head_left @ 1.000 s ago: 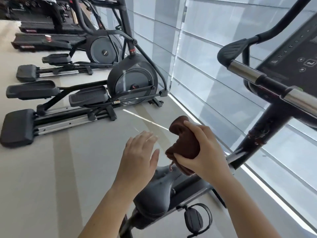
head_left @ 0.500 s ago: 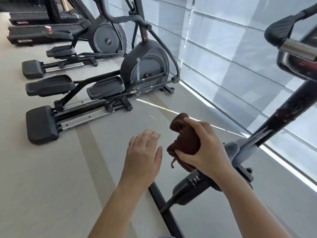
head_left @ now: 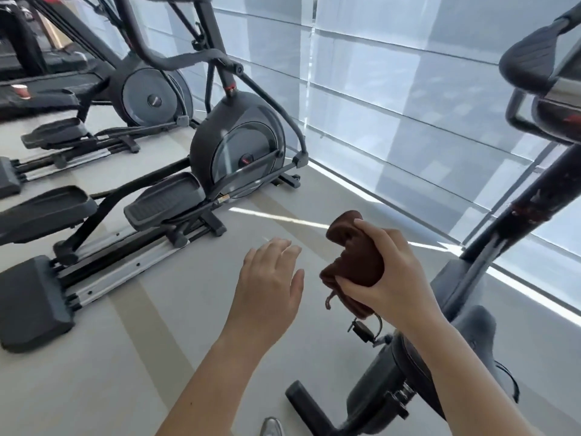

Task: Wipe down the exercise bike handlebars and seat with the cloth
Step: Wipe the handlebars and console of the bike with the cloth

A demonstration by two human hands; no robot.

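Gone from view is the seat; beside the bike (head_left: 490, 247), the right hand (head_left: 396, 278) curls its fingers round the bunched cloth (head_left: 355, 256), while the left hand (head_left: 267, 278) hangs empty, fingers relaxed and straight. Nothing touches the handlebar (head_left: 528, 61); wiping apparently remains.

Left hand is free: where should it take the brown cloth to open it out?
Probably pinch the rolled top end of the cloth, which juts clear above the right hand. Bring the left hand in from its own side; the middle is wrapped by that grip.
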